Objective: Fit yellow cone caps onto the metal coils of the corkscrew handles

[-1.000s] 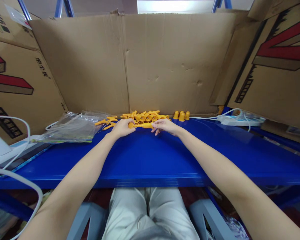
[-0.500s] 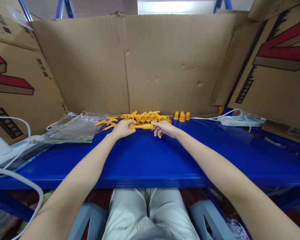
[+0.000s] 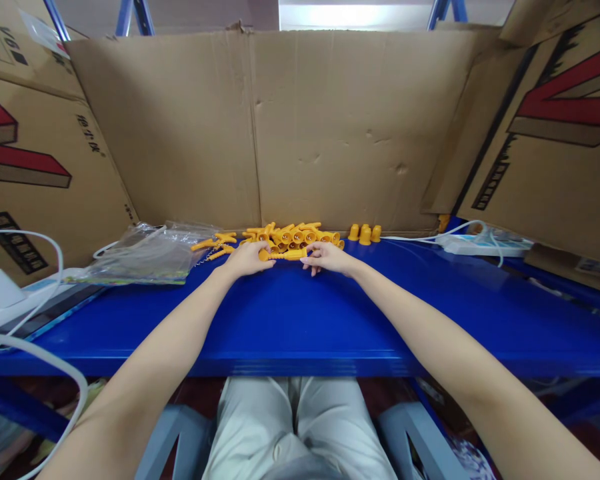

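Between my two hands lies a yellow plastic piece (image 3: 291, 255), held level, with a round disc-like end at the left and a thicker ribbed body at the right. My left hand (image 3: 247, 259) is closed on its left end. At the right end, my right hand (image 3: 327, 257) pinches it with thumb and finger, the other fingers curled below. Just behind is a pile of yellow plastic parts (image 3: 299, 236) with hollow round ends. Left of the pile lie several yellow forked pieces (image 3: 224, 238), with a thin chain (image 3: 203, 259) beside them.
Several yellow caps (image 3: 365, 235) stand right of the pile on the blue table (image 3: 300, 313). A clear plastic bag (image 3: 130, 257) lies at the left. A white power strip (image 3: 485, 245) with cables sits at the right. Cardboard walls (image 3: 350, 127) enclose the back and sides.
Both hands stay around the yellow piece. My right fingers have shifted slightly and curled closer at its right end. The view has moved a little.
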`<state>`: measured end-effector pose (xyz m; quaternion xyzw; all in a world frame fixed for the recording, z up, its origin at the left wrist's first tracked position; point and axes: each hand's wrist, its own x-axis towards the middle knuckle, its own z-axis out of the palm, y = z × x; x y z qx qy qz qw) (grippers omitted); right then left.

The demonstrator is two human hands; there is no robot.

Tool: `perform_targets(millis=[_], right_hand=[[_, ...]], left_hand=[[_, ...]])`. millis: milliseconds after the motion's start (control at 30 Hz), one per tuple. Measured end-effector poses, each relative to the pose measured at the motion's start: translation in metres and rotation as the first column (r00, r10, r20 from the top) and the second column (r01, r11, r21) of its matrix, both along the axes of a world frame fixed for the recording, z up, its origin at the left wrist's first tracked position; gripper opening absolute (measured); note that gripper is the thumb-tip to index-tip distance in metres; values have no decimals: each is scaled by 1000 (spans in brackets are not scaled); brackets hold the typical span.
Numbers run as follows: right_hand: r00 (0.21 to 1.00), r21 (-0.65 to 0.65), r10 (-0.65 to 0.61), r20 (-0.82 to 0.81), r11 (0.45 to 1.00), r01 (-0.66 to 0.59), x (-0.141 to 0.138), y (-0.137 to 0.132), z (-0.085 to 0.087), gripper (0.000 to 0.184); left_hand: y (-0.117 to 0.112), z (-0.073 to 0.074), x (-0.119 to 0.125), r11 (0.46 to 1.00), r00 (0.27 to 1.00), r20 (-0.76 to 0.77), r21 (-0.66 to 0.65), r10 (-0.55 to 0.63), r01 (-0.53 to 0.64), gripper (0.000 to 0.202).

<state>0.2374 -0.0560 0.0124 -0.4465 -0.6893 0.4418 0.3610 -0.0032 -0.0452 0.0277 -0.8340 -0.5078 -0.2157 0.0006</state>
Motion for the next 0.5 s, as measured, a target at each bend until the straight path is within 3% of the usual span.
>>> perform_targets(millis=[167,500], right_hand=[[999,22,41,26,999,-42,2,-1,2,31],[998,39,59,-9,997,-59,3,-1,-1,45]], left_hand=[[-1,0,1,1000,1000,-20,2,4,-4,35],[-2,0,3,1000,999,-37,2,9,-9,35]])
